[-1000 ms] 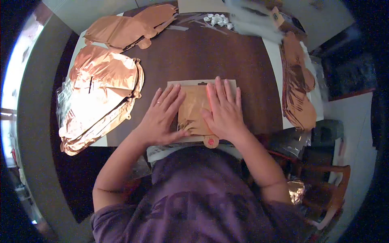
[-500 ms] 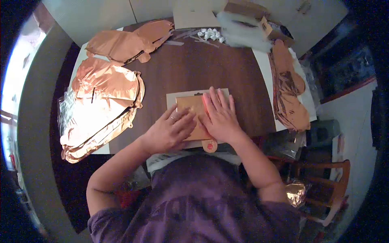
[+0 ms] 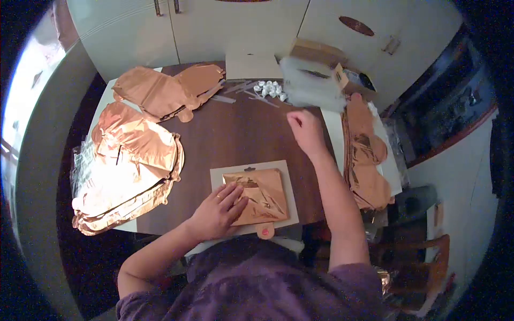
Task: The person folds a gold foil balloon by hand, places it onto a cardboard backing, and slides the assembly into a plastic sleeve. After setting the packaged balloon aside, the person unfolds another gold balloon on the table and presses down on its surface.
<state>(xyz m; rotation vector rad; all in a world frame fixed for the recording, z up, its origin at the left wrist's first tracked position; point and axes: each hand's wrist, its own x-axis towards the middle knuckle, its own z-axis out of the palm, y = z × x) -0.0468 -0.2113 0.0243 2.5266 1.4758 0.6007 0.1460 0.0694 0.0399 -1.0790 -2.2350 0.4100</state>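
A copper-coloured foil balloon (image 3: 267,193), folded into a flat rectangle, lies on a pale card (image 3: 290,206) with a hanging slot. A rounded tab (image 3: 265,231) with a red mark sticks out below it. My left hand (image 3: 217,213), a ring on one finger, rests on the folded foil's left side with fingers stretched out. Above the table, beyond the card, my right hand (image 3: 308,132) is raised with its fingers curled in. Nothing shows in it. Nearest to it are the small white pieces (image 3: 270,90) at the back.
Flat copper foil balloons lie in stacks at the left (image 3: 136,144), back left (image 3: 155,91) and right (image 3: 367,160). Clear strips (image 3: 243,88) are beside the white pieces. Clear plastic bags (image 3: 310,80) and an opened box (image 3: 353,80) stand at the back right.
My right hand has lifted off the folded foil, moved forward and curled up. My left hand stays on the foil. The view has tilted up, showing more cabinet.
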